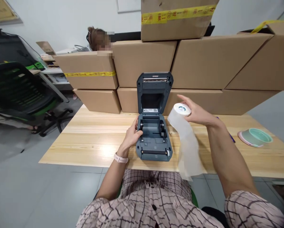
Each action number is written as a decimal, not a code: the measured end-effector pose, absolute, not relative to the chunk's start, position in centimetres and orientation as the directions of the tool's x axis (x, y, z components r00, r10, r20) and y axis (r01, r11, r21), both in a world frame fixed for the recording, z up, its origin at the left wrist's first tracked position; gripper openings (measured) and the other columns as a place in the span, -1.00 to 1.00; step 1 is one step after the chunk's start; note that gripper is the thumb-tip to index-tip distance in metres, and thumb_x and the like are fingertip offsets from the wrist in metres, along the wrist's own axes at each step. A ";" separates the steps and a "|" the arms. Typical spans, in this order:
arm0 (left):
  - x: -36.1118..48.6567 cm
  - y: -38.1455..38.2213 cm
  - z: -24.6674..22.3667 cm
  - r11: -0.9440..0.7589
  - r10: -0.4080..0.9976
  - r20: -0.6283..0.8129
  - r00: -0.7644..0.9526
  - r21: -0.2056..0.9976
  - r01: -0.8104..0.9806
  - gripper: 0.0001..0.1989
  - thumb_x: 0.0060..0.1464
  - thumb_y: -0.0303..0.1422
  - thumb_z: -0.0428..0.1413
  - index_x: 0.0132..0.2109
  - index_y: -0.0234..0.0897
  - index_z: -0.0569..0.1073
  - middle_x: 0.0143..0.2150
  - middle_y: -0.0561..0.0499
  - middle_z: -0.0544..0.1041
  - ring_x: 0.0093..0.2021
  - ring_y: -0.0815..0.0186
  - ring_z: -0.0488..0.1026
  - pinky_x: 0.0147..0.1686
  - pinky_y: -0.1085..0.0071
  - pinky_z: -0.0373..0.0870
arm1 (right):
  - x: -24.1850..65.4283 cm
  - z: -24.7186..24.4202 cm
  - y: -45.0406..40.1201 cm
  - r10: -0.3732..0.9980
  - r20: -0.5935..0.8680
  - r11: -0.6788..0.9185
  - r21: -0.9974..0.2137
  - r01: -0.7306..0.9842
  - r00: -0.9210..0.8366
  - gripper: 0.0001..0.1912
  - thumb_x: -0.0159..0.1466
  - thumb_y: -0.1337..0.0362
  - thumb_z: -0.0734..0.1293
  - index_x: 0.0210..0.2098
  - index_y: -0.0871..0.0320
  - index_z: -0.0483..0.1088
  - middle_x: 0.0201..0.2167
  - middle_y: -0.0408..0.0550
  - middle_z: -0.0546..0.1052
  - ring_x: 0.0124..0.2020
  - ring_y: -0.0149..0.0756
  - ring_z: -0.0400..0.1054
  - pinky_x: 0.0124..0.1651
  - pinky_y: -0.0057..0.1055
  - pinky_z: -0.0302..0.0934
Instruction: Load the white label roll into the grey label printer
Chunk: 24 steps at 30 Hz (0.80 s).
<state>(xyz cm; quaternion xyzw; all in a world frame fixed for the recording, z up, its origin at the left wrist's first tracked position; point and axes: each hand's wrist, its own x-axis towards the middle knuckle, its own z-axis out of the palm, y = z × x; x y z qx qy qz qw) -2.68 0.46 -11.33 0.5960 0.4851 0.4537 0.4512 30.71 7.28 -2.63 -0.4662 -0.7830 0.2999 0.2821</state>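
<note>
A dark grey label printer point(153, 144) sits on the wooden table with its lid point(155, 76) raised. The bay inside holds black roll holders and no roll. My left hand point(132, 136) grips the printer's left wall, thumb over the edge and fingers along the outside. To the right of the printer, my right hand point(195, 110) holds a roll of white labels point(176, 115) just above the table. From the roll a long strip point(189, 148) of label paper hangs down past the table's front edge. The roll's teal-ringed core faces up.
Cardboard boxes point(144, 57) are stacked along the back of the wooden table point(85, 139). At the right lie a mint-green bowl-like container point(258, 136) and a blue pen point(231, 136). A black office chair point(21, 91) stands at left. Another person's head point(96, 38) shows behind the boxes.
</note>
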 end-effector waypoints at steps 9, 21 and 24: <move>-2.8 0.7 -11.9 -0.086 0.990 0.071 0.121 0.988 0.126 -0.03 -0.10 -0.49 0.08 0.51 -0.22 0.11 0.46 -0.09 0.34 0.39 0.04 0.37 0.41 0.10 0.23 | 31.4 -8.9 7.6 0.941 0.013 0.176 -0.872 0.456 -0.338 0.18 0.10 -0.01 0.54 0.54 0.03 -0.09 0.44 0.16 0.29 0.43 0.15 0.21 0.43 0.07 0.15; -2.3 0.4 -11.6 -0.101 0.993 0.091 0.074 0.986 0.132 -0.06 -0.11 -0.51 0.08 0.49 -0.23 0.17 0.40 -0.08 0.42 0.33 0.06 0.43 0.38 0.12 0.29 | 34.0 -11.5 -0.7 0.892 -0.217 -0.061 -0.927 0.371 -0.396 -0.45 0.12 -0.02 0.57 0.04 0.03 0.55 0.21 0.11 0.54 0.13 -0.01 0.48 0.17 -0.06 0.39; -2.3 0.4 -11.6 -0.113 0.991 0.104 0.078 0.987 0.116 -0.07 -0.11 -0.51 0.08 0.48 -0.18 0.20 0.39 -0.03 0.44 0.33 0.07 0.42 0.38 0.13 0.29 | 34.1 -11.2 -0.7 0.863 -0.080 0.021 -0.981 0.193 -0.499 -0.52 0.11 -0.10 0.56 -0.09 0.03 0.58 -0.20 0.01 0.66 -0.27 -0.17 0.54 -0.20 -0.21 0.43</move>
